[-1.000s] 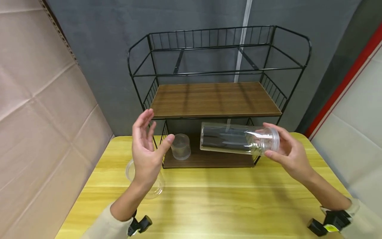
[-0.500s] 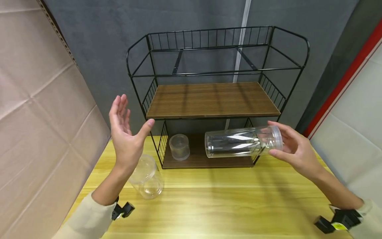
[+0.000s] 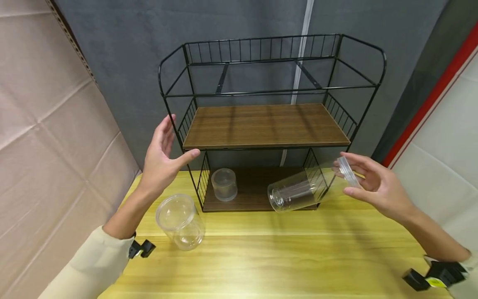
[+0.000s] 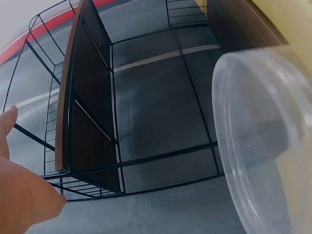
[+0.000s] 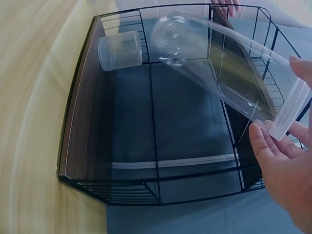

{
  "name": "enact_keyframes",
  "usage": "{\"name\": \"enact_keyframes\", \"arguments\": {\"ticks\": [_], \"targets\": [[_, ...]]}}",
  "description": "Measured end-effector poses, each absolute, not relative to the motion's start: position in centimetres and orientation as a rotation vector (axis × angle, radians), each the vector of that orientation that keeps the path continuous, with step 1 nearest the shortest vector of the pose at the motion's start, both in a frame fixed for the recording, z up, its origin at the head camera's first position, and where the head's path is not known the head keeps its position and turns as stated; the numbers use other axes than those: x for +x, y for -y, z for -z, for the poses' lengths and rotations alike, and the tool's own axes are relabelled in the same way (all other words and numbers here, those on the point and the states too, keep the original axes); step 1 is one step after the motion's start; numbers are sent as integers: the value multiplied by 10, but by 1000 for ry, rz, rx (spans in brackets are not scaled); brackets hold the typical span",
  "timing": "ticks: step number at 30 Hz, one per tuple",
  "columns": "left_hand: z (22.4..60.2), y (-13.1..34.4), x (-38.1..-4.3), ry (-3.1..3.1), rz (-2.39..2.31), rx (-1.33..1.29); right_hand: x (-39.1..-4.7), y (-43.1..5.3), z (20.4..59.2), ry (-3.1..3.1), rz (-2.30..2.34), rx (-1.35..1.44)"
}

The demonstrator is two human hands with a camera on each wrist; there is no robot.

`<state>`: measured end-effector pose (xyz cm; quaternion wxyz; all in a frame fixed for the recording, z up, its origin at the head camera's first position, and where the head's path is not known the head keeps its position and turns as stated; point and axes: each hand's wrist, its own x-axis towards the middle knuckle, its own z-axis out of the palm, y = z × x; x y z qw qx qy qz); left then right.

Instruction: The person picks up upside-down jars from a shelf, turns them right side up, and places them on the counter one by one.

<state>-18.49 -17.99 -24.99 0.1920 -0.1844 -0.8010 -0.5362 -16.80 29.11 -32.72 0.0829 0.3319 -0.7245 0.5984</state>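
In my right hand [image 3: 381,187] I hold a tall clear plastic jar [image 3: 295,193] by its lidded end, fingers and thumb around the whitish rim. It tilts, its base pointing down and left in front of the rack's lower shelf. The right wrist view shows the same jar [image 5: 219,63] slanting across. My left hand [image 3: 160,164] is raised beside the rack's left post, fingers up and thumb out, holding nothing. Below it on the table stands a wide clear jar [image 3: 181,222]. A small clear jar [image 3: 224,185] sits at the left of the lower shelf.
The black wire rack [image 3: 270,92] has a brown wooden middle shelf [image 3: 267,124] and a brown lower shelf [image 3: 250,203]; its top tier is an open frame. It stands on the yellow wood table [image 3: 246,257] against a grey backdrop, with pale panels at both sides.
The tall jar has swung from nearly level to tilted, base down, and shifted slightly right with my right hand. My left hand has moved left, away from above the wide jar.
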Motion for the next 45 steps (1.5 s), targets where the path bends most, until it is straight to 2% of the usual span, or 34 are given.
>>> {"name": "enact_keyframes", "arguments": {"ticks": [9, 21, 29, 37, 45], "targets": [[247, 179, -194, 2366, 1525, -518, -161, -296, 329, 2476, -1286, 783], [247, 181, -200, 2410, 1556, -539, -157, -305, 340, 2514, -1133, 838], [250, 183, -202, 2380, 1601, -593, -155, -310, 354, 2578, -852, 830], [254, 184, -207, 2338, 1643, -615, -157, -316, 367, 2616, -810, 823], [255, 182, -209, 2382, 1488, -586, -157, -319, 379, 2650, -702, 780]]}}
